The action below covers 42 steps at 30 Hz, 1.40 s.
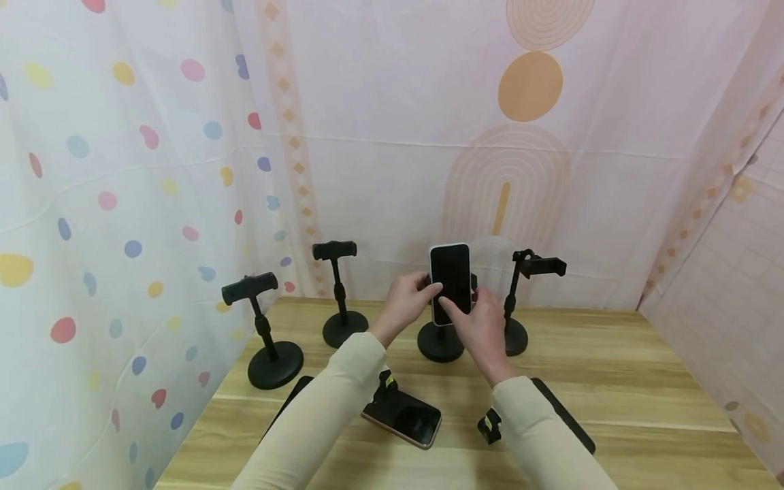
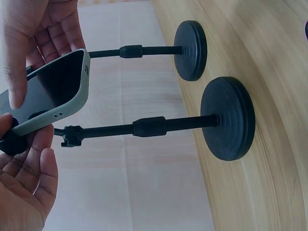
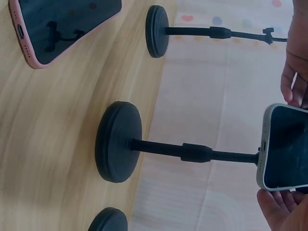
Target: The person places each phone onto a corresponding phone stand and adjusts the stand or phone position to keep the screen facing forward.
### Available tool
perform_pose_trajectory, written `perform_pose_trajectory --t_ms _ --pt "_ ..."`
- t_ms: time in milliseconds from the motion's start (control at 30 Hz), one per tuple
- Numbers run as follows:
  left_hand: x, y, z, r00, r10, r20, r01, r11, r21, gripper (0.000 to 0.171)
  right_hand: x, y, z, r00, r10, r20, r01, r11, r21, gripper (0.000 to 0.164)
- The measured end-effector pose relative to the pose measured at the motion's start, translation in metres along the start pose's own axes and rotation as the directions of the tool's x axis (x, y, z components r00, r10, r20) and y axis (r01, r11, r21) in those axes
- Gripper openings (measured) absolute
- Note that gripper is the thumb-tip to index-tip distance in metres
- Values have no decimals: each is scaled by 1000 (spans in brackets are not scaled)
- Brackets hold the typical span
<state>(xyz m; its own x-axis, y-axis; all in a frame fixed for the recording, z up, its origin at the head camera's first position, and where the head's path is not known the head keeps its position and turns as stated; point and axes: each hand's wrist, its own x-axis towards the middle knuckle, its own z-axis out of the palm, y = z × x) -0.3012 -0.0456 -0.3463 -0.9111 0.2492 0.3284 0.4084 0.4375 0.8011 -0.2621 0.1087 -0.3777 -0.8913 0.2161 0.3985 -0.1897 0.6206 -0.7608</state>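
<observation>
White-framed smartphone with a black screen point(image 1: 451, 269) is upright between both grips, left hand point(image 1: 403, 301) and right hand point(image 1: 482, 325) each holding a side, thumbs out front. It's at the top of a black round-based phone stand point(image 1: 440, 344), base below the grips. Two more black stands point(image 1: 275, 365) sit left of them, one black stand with a sideways holder point(image 1: 516, 338) right. Pink-edged dark phone point(image 1: 407, 417) lies nearer the person on the wood-grain desk point(image 1: 637, 381).

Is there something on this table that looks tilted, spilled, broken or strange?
One thing: on the far-right stand, the holder sticks out to one side of the pole, whereas on the far-left stand it sits across the top. It may simply be turned this way. I see no spill or damage.
</observation>
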Motion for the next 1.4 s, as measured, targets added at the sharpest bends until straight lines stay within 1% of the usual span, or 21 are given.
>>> perform_pose_trajectory --t_ms 100,200,367,500,667,833,900,1033,1200,1400 --pt "1 -1 -2 1000 -5 0 5 1000 -5 18 4 -1 -2 1000 -19 24 19 1000 24 54" --pt "1 -2 -3 1000 -7 1 7 1000 8 19 9 -2 -5 998 -49 37 48 998 35 47" --pt "1 -2 -7 999 -27 29 27 1000 7 20 19 -5 -10 994 -81 69 77 995 62 44" --pt "2 -3 -9 998 -31 55 31 999 8 24 25 -7 -13 991 -74 110 64 994 93 43" --pt "3 -5 -10 998 -14 62 11 999 39 27 28 -9 -17 988 -62 143 47 993 107 37" --pt "4 -6 -10 999 -17 40 16 999 36 33 30 -10 -17 984 -43 173 25 994 105 38" --pt "4 -6 -10 1000 -15 21 14 1000 26 33 31 -11 -17 982 -29 189 8 994 111 39" --pt "6 -5 -10 1000 -11 -7 12 1000 25 32 32 -12 -17 978 -4 208 -21 993 120 38" --pt "8 -6 -10 1000 -15 -20 16 999 41 30 32 -14 -17 979 9 204 -33 993 111 37" --pt "8 -6 -11 999 1 -40 2 996 84 29 35 -15 -17 975 23 222 -45 995 93 43"
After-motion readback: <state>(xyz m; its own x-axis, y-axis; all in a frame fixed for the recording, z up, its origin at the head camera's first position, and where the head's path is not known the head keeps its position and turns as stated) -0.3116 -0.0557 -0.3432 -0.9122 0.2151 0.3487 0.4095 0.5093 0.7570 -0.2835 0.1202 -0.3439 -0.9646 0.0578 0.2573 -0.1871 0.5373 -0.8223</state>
